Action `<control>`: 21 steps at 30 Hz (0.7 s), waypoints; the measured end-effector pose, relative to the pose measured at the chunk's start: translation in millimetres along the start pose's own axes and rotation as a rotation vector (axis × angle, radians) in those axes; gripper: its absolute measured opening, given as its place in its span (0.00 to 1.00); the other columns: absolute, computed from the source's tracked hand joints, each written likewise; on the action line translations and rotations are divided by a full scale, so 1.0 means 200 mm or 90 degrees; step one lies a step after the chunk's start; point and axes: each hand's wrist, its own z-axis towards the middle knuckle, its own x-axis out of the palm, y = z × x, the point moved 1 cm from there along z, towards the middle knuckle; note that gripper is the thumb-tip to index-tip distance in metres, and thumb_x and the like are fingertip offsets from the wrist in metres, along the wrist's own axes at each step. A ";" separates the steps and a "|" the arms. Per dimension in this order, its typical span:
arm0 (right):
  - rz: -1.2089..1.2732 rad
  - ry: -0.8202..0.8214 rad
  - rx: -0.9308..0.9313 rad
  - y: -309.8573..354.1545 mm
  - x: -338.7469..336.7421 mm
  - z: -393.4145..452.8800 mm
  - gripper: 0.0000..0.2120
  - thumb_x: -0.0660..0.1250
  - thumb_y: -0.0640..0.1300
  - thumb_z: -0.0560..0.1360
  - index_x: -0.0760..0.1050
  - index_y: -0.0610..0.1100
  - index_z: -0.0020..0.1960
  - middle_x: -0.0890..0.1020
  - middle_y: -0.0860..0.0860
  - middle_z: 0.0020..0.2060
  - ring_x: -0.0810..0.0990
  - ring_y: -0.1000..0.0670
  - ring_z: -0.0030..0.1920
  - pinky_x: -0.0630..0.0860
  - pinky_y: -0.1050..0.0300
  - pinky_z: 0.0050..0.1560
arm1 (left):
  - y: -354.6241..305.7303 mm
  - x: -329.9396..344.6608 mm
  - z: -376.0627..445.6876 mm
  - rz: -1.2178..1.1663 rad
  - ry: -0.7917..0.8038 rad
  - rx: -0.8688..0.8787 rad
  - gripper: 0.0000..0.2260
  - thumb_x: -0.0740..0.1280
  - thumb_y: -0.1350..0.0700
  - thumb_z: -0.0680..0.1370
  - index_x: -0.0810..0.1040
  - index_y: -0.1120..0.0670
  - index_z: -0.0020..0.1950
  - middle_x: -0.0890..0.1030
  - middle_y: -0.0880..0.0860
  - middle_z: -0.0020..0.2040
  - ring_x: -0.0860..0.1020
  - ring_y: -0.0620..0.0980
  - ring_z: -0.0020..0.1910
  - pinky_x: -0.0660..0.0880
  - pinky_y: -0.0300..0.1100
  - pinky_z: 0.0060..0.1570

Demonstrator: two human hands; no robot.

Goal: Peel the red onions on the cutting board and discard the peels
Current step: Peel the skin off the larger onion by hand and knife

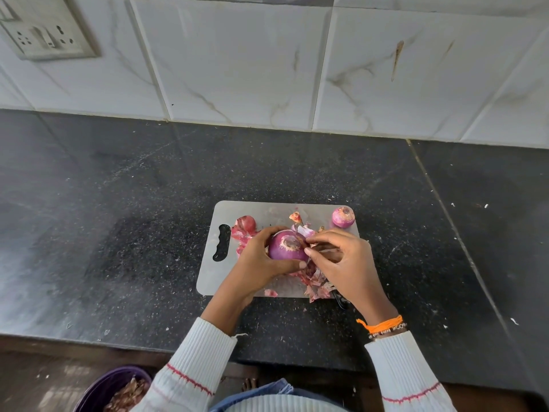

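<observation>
Left hand [261, 260] grips the half-peeled red onion [286, 246], right hand [341, 260] pinches its skin; far-right onion [343, 217] peeled, far-left onion [246, 223] and peels [315, 282] remain.

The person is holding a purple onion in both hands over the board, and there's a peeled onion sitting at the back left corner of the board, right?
Almost. The head view shows the left hand gripping the onion while the right hand picks at it over the cutting board. But the peeled onion sits at the back right corner, not the left.
</observation>
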 end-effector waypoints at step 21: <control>-0.006 -0.013 -0.016 -0.01 0.04 -0.01 0.04 0.72 0.32 0.67 0.79 0.39 0.37 0.79 0.50 0.34 0.79 0.53 0.36 0.80 0.60 0.37 | 0.00 -0.01 0.02 0.184 -0.035 0.088 0.32 0.80 0.59 0.59 0.73 0.51 0.60 0.77 0.42 0.51 0.78 0.45 0.51 0.78 0.46 0.54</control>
